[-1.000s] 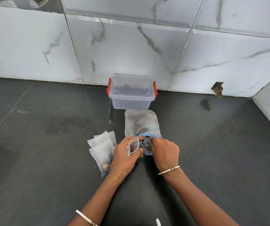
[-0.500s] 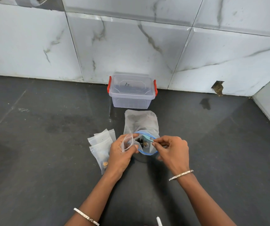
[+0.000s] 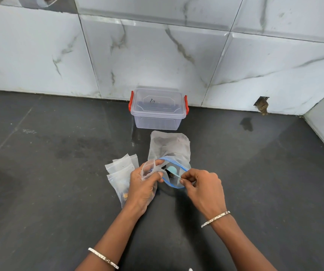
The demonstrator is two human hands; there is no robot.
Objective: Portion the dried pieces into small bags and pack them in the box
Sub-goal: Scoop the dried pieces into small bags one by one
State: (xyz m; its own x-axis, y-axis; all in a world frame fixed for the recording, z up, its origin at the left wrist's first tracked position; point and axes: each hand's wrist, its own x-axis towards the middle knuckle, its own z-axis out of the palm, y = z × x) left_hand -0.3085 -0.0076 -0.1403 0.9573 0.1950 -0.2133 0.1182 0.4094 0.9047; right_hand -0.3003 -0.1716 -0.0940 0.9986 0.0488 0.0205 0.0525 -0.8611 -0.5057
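Big zip bag (image 3: 170,147) lies open just in front of the lidded box (image 3: 158,108). At its mouth, left hand (image 3: 141,188) grips a small bag (image 3: 147,170) — right hand (image 3: 204,190) pinches a blue scoop (image 3: 171,169).

Clear lidded box (image 3: 158,112) stands behind open large bag (image 3: 170,145) and small bags (image 3: 121,169).

Dark grey stone counter (image 3: 59,192): matt. White veined wall tiles (image 3: 157,55) along its back edge: glossy, smooth. Clear lidded plastic box with red clips (image 3: 158,114): smooth. Large cloudy plastic zip bag with blue seal (image 3: 170,147): crinkled. Small clear plastic bag (image 3: 148,169) and stack of small clear bags (image 3: 121,169): thin shiny film. Pale blue plastic spoon (image 3: 172,170): smooth. Silvery metal bangles (image 3: 216,219): polished.
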